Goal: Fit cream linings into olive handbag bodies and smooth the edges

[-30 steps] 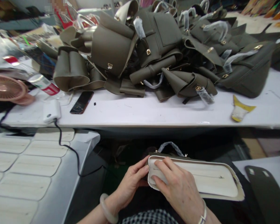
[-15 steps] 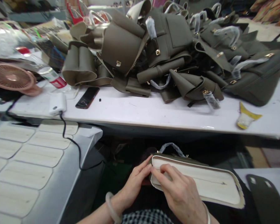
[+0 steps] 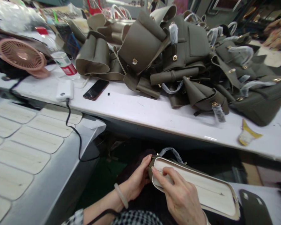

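A dark olive handbag (image 3: 150, 172) lies in front of me, its long pale base panel (image 3: 208, 190) facing up and a plastic-wrapped handle (image 3: 170, 152) on its far side. My left hand (image 3: 138, 176) grips the bag's left end, thumb near the rim and the other fingers partly hidden behind it. My right hand (image 3: 181, 195) lies over the panel's left part. Its index fingertip presses at the rim of the left end, and the other fingers are curled; the thumb is hidden.
Olive bags (image 3: 140, 43) are heaped on the white table (image 3: 131, 109). A pink fan (image 3: 22, 54), a bottle (image 3: 66, 64), a phone (image 3: 96, 89) and a white power bank (image 3: 65, 89) stand left. Pale oval-ended panels (image 3: 37, 137) cover the left surface. An olive flap (image 3: 254, 206) lies right.
The view has turned and tilted, so the table appears slanted. My left hand has shifted slightly around the bag's end, its fingers drawing back from the right fingertip. The right index finger stays at the rim.
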Demonstrator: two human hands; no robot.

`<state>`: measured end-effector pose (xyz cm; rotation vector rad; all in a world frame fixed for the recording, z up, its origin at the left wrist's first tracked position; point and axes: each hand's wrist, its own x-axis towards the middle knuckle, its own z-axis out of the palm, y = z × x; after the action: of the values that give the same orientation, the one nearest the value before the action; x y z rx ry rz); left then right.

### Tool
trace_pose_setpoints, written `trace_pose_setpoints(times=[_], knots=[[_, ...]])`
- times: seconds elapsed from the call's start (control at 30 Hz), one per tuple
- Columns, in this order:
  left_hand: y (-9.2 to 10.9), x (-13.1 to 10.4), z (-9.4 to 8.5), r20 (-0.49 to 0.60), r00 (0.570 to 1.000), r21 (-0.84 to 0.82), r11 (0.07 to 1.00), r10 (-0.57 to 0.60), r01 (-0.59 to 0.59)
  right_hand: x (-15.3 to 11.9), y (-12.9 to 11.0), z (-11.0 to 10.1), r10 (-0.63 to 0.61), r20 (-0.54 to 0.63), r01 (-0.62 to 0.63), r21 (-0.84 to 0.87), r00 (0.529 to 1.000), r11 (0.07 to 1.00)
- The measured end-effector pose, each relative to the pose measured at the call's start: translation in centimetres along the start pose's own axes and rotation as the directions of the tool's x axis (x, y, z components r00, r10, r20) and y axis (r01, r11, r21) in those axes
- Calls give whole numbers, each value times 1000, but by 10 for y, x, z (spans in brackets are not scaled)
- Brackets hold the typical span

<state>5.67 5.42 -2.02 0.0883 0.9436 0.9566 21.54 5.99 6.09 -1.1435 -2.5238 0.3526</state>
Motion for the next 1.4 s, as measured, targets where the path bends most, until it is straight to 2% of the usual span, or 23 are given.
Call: trace_pose_setpoints(times=[0.13, 0.3, 0.53, 0.7, 0.87, 0.97, 1.1, 1.27, 1.4], knots=[[-10, 28, 9, -180, 983, -49, 997, 44, -54, 0, 0, -1, -32, 8, 32, -22, 999, 999], [-18, 49, 10, -263, 962, -86, 992, 71, -97, 3, 1, -2, -67, 14, 67, -48, 998, 997], [-19, 52, 7, -313, 945, -83, 988, 96, -127, 0, 7, 2, -110, 107, 124, -131, 988, 984], [-12, 54, 9, -303, 947, -61, 989, 108, -133, -2, 6, 2, -117, 106, 137, -213, 987, 967], [-12, 54, 6, -296, 949, -33, 992, 104, -119, -4, 7, 3, -106, 67, 117, -176, 992, 977], [-13, 55, 4, -276, 955, -27, 992, 109, -121, -5, 7, 4, -89, 47, 95, -136, 995, 986], [-11, 52, 4, -213, 970, -32, 992, 113, -123, -4, 6, 2, -45, 85, 56, -125, 995, 991], [1, 34, 1, -20, 995, -45, 994, 94, -95, -6, 6, 3, -37, 74, 50, -183, 997, 982], [8, 16, -13, 178, 982, 22, 997, 67, -72, -5, 6, 3, -12, 96, 30, -189, 995, 981]])
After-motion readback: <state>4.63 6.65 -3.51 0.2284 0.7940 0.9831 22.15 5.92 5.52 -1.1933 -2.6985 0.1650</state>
